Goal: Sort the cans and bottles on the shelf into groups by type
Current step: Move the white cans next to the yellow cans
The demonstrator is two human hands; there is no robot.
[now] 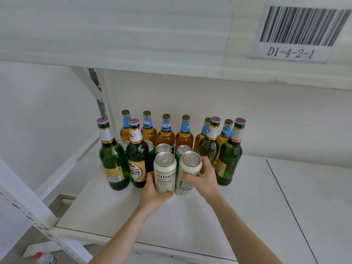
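Two white cans stand side by side at the front of the white shelf (190, 216). My left hand (152, 191) grips the left white can (165, 173), and my right hand (204, 178) grips the right white can (188, 174). Behind them stand several green cans (163, 148). Green glass bottles flank the cans: two on the left (113, 159), (137, 157) and two on the right (209, 145), (229, 159). Along the back wall runs a row of several amber bottles with blue neck labels (165, 134).
The upper shelf's edge carries a barcode label reading D1-4-2-1 (297, 33). A slanted white upright (24, 206) crosses the lower left. A red-capped container (44, 258) shows below the shelf. Bare shelf surface extends to the right (295, 197).
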